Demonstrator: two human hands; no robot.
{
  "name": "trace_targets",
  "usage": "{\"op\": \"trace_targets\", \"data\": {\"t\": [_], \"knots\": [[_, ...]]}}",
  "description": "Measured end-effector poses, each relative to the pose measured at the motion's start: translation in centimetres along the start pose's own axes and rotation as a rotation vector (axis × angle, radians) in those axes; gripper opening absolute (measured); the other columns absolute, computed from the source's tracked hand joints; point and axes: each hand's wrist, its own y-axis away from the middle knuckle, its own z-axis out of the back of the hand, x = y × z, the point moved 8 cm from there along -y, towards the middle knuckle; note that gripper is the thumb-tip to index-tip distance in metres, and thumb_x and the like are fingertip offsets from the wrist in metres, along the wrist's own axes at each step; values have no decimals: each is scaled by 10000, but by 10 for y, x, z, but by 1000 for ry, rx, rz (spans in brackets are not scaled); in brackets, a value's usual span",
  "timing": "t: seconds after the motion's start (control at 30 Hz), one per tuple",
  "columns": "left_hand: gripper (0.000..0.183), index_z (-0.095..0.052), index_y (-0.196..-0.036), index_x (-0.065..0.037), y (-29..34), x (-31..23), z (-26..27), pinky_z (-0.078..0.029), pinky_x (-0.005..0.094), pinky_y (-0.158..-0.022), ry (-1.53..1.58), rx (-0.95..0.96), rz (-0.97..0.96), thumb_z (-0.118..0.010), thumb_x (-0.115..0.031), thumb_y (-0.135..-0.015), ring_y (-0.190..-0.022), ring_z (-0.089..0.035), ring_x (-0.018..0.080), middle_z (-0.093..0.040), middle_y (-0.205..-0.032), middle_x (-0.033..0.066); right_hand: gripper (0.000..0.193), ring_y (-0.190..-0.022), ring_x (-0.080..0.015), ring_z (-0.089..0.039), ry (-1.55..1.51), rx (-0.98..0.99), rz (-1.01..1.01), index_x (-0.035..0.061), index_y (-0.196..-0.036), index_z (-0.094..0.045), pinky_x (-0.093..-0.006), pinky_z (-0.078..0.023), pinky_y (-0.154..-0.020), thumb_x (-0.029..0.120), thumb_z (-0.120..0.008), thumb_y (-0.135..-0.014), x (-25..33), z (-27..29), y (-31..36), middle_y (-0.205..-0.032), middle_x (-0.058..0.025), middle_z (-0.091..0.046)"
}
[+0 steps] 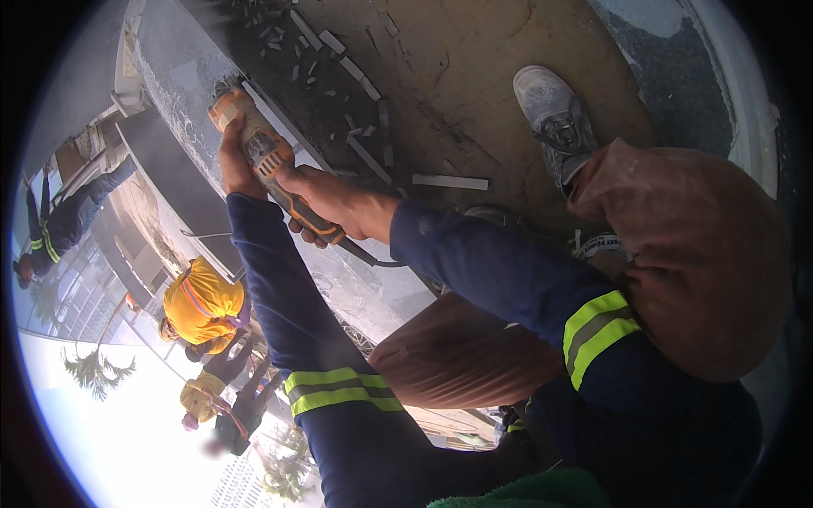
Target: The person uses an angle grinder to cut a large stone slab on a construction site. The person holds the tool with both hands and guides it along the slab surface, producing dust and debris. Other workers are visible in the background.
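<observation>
A dusty orange-and-black angle grinder (267, 157) lies along the edge of a grey slab (347, 284). My left hand (237, 162) is closed round the front part of its body. Farther back, my right hand (334, 199) grips the rear handle, where a black cord (373, 258) comes out. The grinder's head touches or hovers just over the dusty slab surface; I cannot tell which. Its disc is not clearly visible. Both my arms are stretched out in dark blue sleeves with reflective bands.
Thin pale offcut strips (450, 181) and small chips (296, 51) litter the dusty brown ground (491, 59). My dusty grey shoe (555, 118) stands to the right of them. Several people work at the left, one in a yellow top (203, 296).
</observation>
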Motion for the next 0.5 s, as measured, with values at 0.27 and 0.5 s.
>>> {"op": "trace_targets", "data": {"t": [0.27,0.5], "knots": [[387,-583,-1109,-42,-5,0,1,-612,388,-615,26,11,-1,-606,-412,-999,-678,-697,250,-666,-831,111,490,-557,-177,-625,-13,-6,-8,84,-1240,-449,-348,-519,-450,549,-405,-1096,1,1,-3,-816,-113,-629],[400,-587,-1129,-28,0,1,3,-616,393,-641,15,-10,2,-610,-406,-1000,-699,-703,259,-677,-849,126,488,-558,-169,-623,26,-8,-19,83,-1216,-460,-341,-515,-452,550,-390,-1093,1,-2,4,-806,-105,-624]]}}
